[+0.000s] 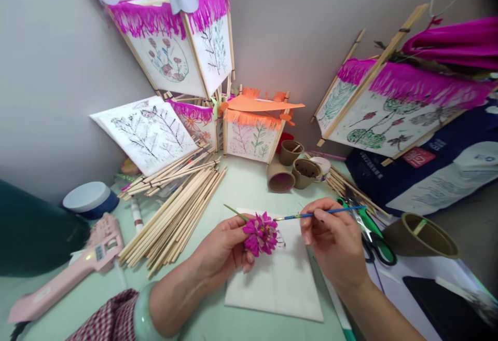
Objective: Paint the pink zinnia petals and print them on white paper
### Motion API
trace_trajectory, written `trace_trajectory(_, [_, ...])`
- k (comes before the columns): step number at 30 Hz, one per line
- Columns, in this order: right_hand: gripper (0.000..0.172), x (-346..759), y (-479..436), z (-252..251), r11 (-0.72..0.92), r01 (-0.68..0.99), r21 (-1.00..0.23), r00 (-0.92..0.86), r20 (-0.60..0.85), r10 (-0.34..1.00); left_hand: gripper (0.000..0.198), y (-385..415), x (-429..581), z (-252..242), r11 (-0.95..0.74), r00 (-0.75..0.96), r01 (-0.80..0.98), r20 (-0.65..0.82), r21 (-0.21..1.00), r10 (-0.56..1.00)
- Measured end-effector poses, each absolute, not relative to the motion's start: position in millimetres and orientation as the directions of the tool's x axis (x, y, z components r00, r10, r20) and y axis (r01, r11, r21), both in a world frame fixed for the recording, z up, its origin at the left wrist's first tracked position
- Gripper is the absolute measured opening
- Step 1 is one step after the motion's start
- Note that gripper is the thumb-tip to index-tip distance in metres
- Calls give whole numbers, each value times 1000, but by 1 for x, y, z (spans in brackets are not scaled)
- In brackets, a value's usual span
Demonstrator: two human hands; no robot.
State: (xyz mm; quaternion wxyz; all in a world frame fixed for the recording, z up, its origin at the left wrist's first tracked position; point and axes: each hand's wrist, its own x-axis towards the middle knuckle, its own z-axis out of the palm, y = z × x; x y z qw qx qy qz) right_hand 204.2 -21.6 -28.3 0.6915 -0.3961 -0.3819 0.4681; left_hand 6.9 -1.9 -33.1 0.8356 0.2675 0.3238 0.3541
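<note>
My left hand (pixel 227 242) is closed on a magenta flower (pixel 261 233) with yellow bits at its centre; its green stem (pixel 235 212) sticks out to the upper left. In my right hand (pixel 332 237) is a thin blue paintbrush (pixel 327 211), pinched between thumb and fingers. The brush tip points left and reaches the flower's right edge; whether it touches a petal I cannot tell. Beneath both hands lies a white folded cloth or paper pad (pixel 280 284) on the pale green table (pixel 210 299).
Bundled wooden sticks (pixel 175 216) and a pink glue gun (pixel 78 273) lie left. Small brown pots (pixel 280 179) stand behind the pad. Scissors (pixel 375 242) and a larger brown pot (pixel 428 237) are at right. Fringed paper lanterns (pixel 167 50) rise along the wall.
</note>
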Motion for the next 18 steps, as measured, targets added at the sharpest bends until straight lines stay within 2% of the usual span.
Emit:
trace_trajectory(3, [12,203,-23,-29,235,-311,-921,258,157,953,46,-2,7,-33,608,542,-425,-349,671,764])
trace_trajectory(8, [10,205,-22,-28,288,-300,-909,347,178,921,48,-3,8,-31,614,534,-434,-361,659,765])
trace_trajectory(14, [11,202,-25,-28,263,-295,-919,250,191,949,46,-2,7,-32,621,543,-435,-360,651,758])
trace_trajectory(18, [9,204,-23,-29,282,-292,-914,316,186,930,43,-1,6,-33,625,559,-459,-341,631,756])
